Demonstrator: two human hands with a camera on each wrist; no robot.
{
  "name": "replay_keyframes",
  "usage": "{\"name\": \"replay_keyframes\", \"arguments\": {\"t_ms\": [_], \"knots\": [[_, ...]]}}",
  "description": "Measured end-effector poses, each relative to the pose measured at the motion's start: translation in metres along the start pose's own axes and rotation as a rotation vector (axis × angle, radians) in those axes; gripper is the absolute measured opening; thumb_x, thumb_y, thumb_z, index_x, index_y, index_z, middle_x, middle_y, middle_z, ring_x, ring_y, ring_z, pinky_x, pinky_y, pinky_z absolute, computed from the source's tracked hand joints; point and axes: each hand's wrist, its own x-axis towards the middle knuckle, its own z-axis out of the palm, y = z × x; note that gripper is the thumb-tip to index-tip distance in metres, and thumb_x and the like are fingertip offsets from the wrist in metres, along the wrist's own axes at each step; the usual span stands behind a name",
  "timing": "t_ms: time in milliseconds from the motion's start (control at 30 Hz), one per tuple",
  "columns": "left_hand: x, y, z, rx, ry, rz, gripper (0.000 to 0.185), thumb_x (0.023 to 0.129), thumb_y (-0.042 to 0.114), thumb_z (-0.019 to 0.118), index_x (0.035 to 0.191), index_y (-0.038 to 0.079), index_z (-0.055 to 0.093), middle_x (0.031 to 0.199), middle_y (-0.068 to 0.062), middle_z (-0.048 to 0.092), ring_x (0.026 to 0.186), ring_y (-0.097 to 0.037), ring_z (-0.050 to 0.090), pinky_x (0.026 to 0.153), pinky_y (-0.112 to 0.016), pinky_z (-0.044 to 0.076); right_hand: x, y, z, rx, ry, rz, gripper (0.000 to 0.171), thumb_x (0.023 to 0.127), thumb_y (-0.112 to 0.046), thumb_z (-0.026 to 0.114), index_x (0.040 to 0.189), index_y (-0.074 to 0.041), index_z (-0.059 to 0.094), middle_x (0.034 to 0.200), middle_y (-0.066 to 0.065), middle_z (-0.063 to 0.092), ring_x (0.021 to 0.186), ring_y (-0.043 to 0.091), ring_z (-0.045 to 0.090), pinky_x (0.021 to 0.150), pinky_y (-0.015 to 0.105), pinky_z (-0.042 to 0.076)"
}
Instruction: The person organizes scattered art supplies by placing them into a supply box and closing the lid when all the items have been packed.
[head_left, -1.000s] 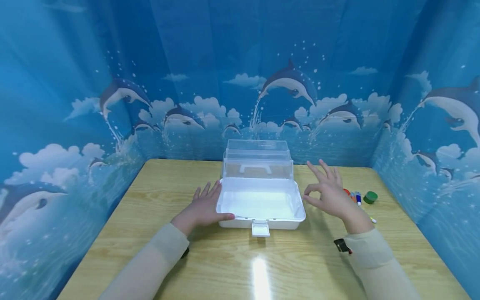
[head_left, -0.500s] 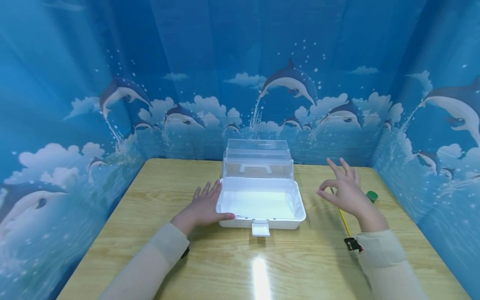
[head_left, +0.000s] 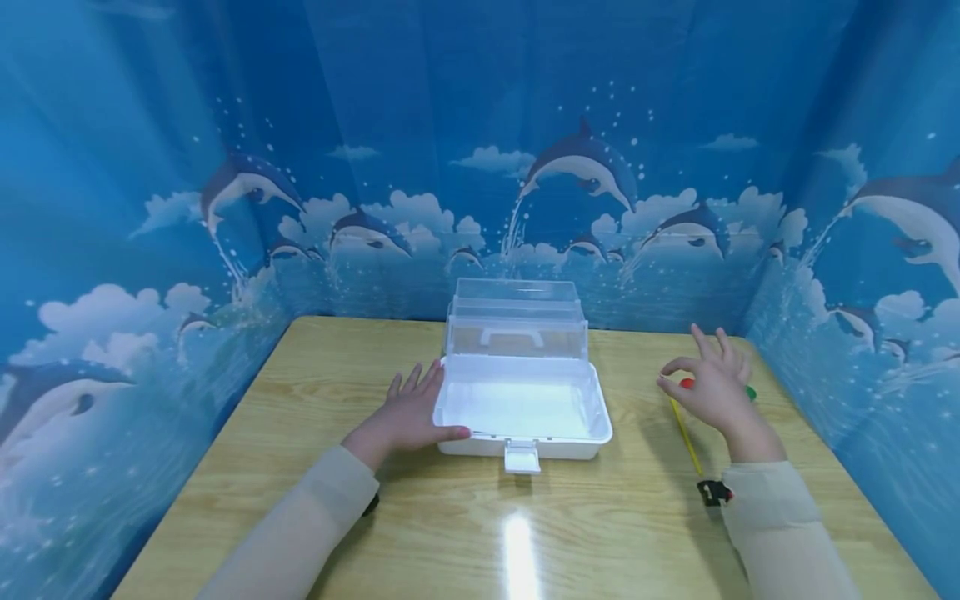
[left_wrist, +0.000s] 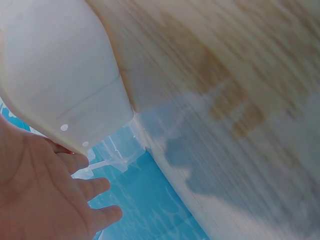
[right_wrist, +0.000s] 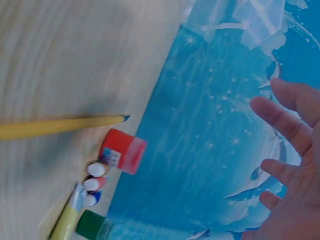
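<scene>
A white plastic box (head_left: 561, 451) stands on the table with its clear lid (head_left: 517, 310) raised at the back and its front latch (head_left: 521, 458) hanging down. My left hand (head_left: 403, 421) rests against the box's left side, fingers spread along the side and thumb on the front rim. Over at the right, my right hand (head_left: 716, 400) hovers with thumb and index fingertips close together, other fingers extended, holding nothing. Below it a thin yellow stick with a dark tip (right_wrist: 60, 127) lies on the table, beside a red-capped jar (right_wrist: 114, 146).
Close to the red jar, the right wrist view shows small paint tubes (right_wrist: 95, 184), a green jar (right_wrist: 90, 225) and a paintbrush with a yellowish handle (right_wrist: 64, 222). The wooden table (head_left: 450, 533) meets a blue dolphin-print curtain (head_left: 420, 108) at the back and sides.
My right hand has moved right, away from the box, to above the jars and the yellow stick, which the arm hid before. My left hand and the box stay in place.
</scene>
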Motion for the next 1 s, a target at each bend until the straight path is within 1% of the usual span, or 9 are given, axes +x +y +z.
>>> {"name": "replay_keyframes", "arguments": {"t_ms": [167, 267, 333, 433, 567, 800, 867, 1000], "knots": [[0.001, 0.000, 0.001, -0.001, 0.006, -0.003, 0.120, 0.082, 0.080, 0.055, 0.160, 0.007, 0.003, 0.168, -0.011, 0.000, 0.152, -0.039, -0.002, 0.119, -0.060, -0.004, 0.001, 0.012, 0.005, -0.006, -0.030, 0.054, 0.026, 0.091, -0.029, 0.072, 0.101, -0.006, 0.076, 0.162, 0.031, 0.009, 0.146, 0.052, -0.017, 0.100, 0.076, -0.025], [0.001, 0.000, 0.002, 0.003, 0.009, -0.008, 0.120, 0.082, 0.080, 0.056, 0.160, 0.006, 0.003, 0.168, -0.010, 0.001, 0.153, -0.039, -0.002, 0.120, -0.060, -0.004, 0.001, 0.020, 0.010, -0.018, -0.056, 0.085, 0.033, 0.092, -0.035, 0.071, 0.105, -0.005, 0.075, 0.161, 0.032, 0.007, 0.145, 0.054, -0.019, 0.097, 0.076, -0.027], [0.001, 0.000, 0.002, 0.000, 0.009, -0.007, 0.119, 0.082, 0.078, 0.057, 0.160, 0.006, 0.004, 0.168, -0.011, 0.000, 0.152, -0.039, -0.002, 0.119, -0.060, -0.004, 0.001, 0.026, 0.014, -0.029, -0.077, 0.104, 0.035, 0.092, -0.037, 0.070, 0.106, -0.005, 0.075, 0.161, 0.033, 0.006, 0.144, 0.054, -0.020, 0.095, 0.077, -0.027], [0.001, 0.001, 0.002, -0.002, -0.002, -0.020, 0.119, 0.082, 0.078, 0.057, 0.160, 0.007, 0.003, 0.168, -0.008, -0.003, 0.153, -0.037, -0.004, 0.120, -0.058, -0.007, 0.001, 0.033, 0.018, -0.040, -0.102, 0.118, 0.033, 0.092, -0.036, 0.071, 0.105, -0.006, 0.075, 0.160, 0.035, 0.005, 0.143, 0.055, -0.023, 0.093, 0.078, -0.028], [0.001, 0.001, 0.002, -0.001, -0.007, -0.028, 0.119, 0.082, 0.079, 0.056, 0.160, 0.008, 0.002, 0.167, -0.006, -0.005, 0.153, -0.036, -0.005, 0.120, -0.057, -0.008, 0.001, 0.038, 0.021, -0.038, -0.112, 0.136, 0.027, 0.091, -0.032, 0.071, 0.102, -0.007, 0.075, 0.159, 0.036, 0.006, 0.143, 0.054, -0.024, 0.092, 0.078, -0.029], [0.000, 0.001, 0.001, -0.006, -0.001, -0.011, 0.118, 0.083, 0.078, 0.057, 0.161, 0.007, 0.003, 0.168, -0.008, -0.002, 0.153, -0.037, -0.004, 0.119, -0.059, -0.007, 0.000, 0.043, 0.025, -0.060, -0.158, 0.164, 0.029, 0.091, -0.032, 0.070, 0.103, -0.006, 0.075, 0.157, 0.038, 0.007, 0.142, 0.054, -0.025, 0.092, 0.079, -0.027], [0.001, 0.001, 0.002, -0.007, -0.001, -0.009, 0.117, 0.083, 0.077, 0.057, 0.161, 0.007, 0.003, 0.168, -0.008, -0.002, 0.153, -0.037, -0.004, 0.119, -0.059, -0.007, 0.000, 0.045, 0.026, -0.063, -0.178, 0.174, 0.026, 0.091, -0.031, 0.070, 0.101, -0.008, 0.075, 0.157, 0.039, 0.006, 0.142, 0.054, -0.025, 0.092, 0.081, -0.026], [0.001, 0.000, 0.003, -0.004, 0.005, -0.007, 0.117, 0.084, 0.077, 0.057, 0.160, 0.007, 0.003, 0.168, -0.009, -0.002, 0.152, -0.038, -0.003, 0.119, -0.059, -0.006, -0.001, 0.047, 0.029, -0.075, -0.228, 0.206, 0.020, 0.092, -0.032, 0.070, 0.088, -0.014, 0.075, 0.156, 0.041, 0.004, 0.141, 0.056, -0.025, 0.092, 0.083, -0.023]]}}
